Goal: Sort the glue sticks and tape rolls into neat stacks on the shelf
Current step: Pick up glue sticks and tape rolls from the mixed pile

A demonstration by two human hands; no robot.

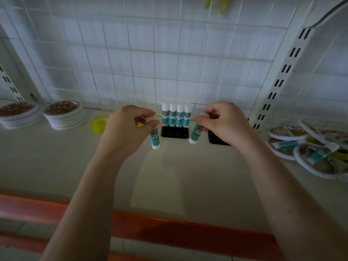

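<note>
Several teal-and-white glue sticks (176, 115) stand upright in a row at the back of a black holder (174, 132) on the shelf. My left hand (128, 127) pinches another glue stick (155, 138) by its cap, hanging just left of the holder. My right hand (224, 121) pinches a third glue stick (195, 133) by its top, tilted, just right of the holder. A second black holder (216, 140) lies partly hidden under my right hand. A yellow tape roll (99, 123) lies left of my left hand.
Two stacks of white patterned tape rolls (64, 115) (17, 113) stand at the back left. A loose heap of tape rolls with glue sticks (310, 147) lies at the right. A wire grid wall (150, 53) backs the shelf; an orange strip (169, 228) marks its front edge.
</note>
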